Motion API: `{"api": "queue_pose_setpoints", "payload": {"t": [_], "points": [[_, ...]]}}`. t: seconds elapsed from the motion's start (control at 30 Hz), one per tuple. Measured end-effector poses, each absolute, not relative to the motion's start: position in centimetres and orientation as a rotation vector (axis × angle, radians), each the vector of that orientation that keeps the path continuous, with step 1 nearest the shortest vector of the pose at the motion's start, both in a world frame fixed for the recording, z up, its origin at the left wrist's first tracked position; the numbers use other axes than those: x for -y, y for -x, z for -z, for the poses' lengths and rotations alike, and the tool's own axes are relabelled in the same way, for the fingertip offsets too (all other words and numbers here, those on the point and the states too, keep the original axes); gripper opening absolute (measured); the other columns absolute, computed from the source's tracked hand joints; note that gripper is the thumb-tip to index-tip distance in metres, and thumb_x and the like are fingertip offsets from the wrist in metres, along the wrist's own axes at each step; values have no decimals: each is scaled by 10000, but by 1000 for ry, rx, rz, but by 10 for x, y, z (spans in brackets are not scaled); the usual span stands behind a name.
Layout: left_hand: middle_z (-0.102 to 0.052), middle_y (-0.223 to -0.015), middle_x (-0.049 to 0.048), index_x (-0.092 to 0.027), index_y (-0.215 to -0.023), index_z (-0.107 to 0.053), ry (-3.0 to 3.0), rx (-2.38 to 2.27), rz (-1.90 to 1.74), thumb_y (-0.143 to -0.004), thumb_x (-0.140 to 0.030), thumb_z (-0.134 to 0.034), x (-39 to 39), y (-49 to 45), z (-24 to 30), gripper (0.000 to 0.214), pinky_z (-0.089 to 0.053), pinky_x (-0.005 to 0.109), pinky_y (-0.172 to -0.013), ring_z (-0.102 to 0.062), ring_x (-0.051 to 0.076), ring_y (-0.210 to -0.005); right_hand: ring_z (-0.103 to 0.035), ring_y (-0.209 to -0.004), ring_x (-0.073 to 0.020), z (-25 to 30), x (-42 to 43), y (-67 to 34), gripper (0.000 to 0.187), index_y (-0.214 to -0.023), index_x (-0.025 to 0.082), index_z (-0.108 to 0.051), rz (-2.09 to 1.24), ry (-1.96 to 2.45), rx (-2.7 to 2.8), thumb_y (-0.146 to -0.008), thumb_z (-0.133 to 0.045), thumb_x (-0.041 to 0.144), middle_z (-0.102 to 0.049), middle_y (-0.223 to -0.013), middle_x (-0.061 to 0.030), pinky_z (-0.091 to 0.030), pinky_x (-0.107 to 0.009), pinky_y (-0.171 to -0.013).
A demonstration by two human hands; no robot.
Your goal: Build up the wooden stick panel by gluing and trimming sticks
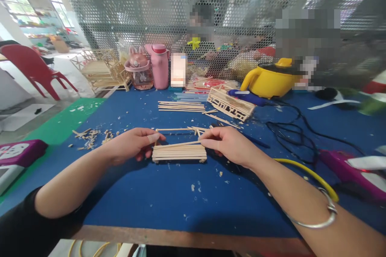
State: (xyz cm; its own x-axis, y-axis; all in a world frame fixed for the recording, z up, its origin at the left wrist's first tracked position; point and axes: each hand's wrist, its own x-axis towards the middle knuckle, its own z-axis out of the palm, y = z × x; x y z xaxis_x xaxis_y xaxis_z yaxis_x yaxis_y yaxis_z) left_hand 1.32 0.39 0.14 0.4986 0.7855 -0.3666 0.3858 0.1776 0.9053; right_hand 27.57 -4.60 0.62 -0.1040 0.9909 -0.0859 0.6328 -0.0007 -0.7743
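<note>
A small frame of pale wooden sticks (179, 154) lies on the blue table in front of me, with several sticks side by side along its near side. My left hand (137, 143) is closed at its left end, thumb and fingers curled round the corner; the exact grip is partly hidden. Between thumb and finger, my right hand (224, 143) pinches the right end of a single wooden stick (181, 143). That stick slants slightly up to the right, its left end resting by the row. Behind it, a thin rail (173, 129) runs between the hands.
Loose sticks (181, 106), a stick lattice piece (230, 103) and a blue pen-like tool (245, 95) lie farther back. A pink bottle (159, 68), lit phone (178, 70) and yellow pot (273, 80) stand near the mesh screen (144, 12). Black cables (283, 136) tangle at right. Wood scraps (90, 138) lie left.
</note>
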Motion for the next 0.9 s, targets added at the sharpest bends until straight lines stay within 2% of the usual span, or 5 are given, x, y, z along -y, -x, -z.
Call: {"api": "queue_pose_setpoints", "payload": {"t": [0.27, 0.33, 0.47, 0.63, 0.9], "points": [[-543, -505, -35, -125, -1030, -619, -1278, -1048, -387, -823, -401, -596, -5, -12, 0, 346, -366, 181, -443, -457, 65, -415, -465, -413, -122, -6, 44, -270, 288, -900, 234, -761, -841, 1813, 1805, -766, -604, 436, -560, -435, 46, -343, -259, -466], [-552, -506, -39, -130, -1032, -613, -1279, -1035, -386, -798, -392, -627, -5, -11, 0, 351, -363, 177, -444, -464, 62, -415, -517, -457, -139, -5, 43, -268, 285, -907, 237, -763, -835, 1818, 1801, -772, -597, 426, -616, -488, 30, -381, -267, -500], [-553, -509, -48, -143, -971, -619, -1299, -1013, -383, -754, -368, -677, -5, -10, 3, 318, -364, 169, -453, -472, 55, -426, -636, -712, -188, -2, 41, -269, 213, -836, 245, -769, -836, 1736, 1784, -747, -625, 375, -738, -788, -9, -459, -283, -658], [-546, -511, -44, -141, -873, -640, -1327, -1014, -368, -736, -389, -692, -5, -11, 4, 289, -375, 173, -464, -477, 56, -437, -568, -532, -153, 1, 41, -274, 246, -898, 228, -760, -987, 1683, 1752, -761, -563, 282, -670, -604, 5, -442, -273, -515], [-535, -507, -49, -138, -872, -640, -1360, -1039, -372, -734, -441, -691, -4, -13, 1, 336, -356, 168, -467, -463, 51, -438, -572, -547, -113, -3, 42, -277, 272, -918, 191, -727, -1134, 1653, 1628, -744, -526, 135, -686, -672, 0, -476, -242, -554]]}}
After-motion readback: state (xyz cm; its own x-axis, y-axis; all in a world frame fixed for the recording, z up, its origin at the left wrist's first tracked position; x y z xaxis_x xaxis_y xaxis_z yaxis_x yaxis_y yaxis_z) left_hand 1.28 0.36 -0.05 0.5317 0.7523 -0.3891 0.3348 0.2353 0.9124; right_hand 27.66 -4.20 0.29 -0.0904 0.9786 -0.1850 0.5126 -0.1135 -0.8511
